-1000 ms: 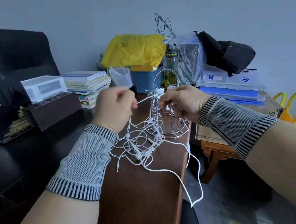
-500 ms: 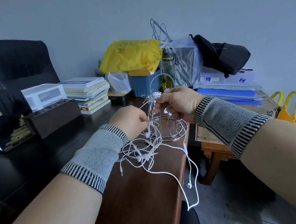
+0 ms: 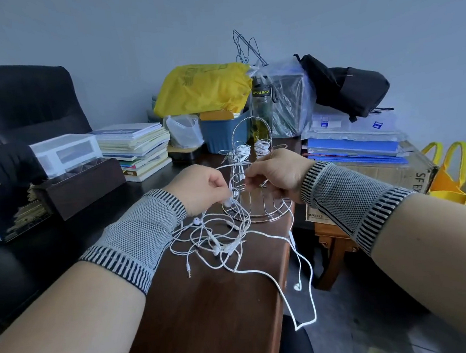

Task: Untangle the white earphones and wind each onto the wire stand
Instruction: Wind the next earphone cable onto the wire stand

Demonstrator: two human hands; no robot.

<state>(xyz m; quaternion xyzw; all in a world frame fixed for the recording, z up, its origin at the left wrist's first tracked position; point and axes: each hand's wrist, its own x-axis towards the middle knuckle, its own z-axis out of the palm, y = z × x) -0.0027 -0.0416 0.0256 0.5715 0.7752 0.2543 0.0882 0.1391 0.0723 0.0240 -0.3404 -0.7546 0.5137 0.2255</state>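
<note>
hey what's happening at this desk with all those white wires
A person is sorting tangled white earphones on a brown desk. Two cords are already wound on the wire stand. The left hand pinches an earbud cord by the stand's base; the right hand grips a cord beside it. One cord hangs off the desk edge.

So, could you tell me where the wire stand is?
The wire stand stands centre of the head view on the brown table, between both hands, before the blue bin.

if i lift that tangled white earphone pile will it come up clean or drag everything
Probably drags: the earphone tangle is limp, with loops crossing. One strand hanging over the table edge would likely trail. The light-looking wire stand may shift.
</note>
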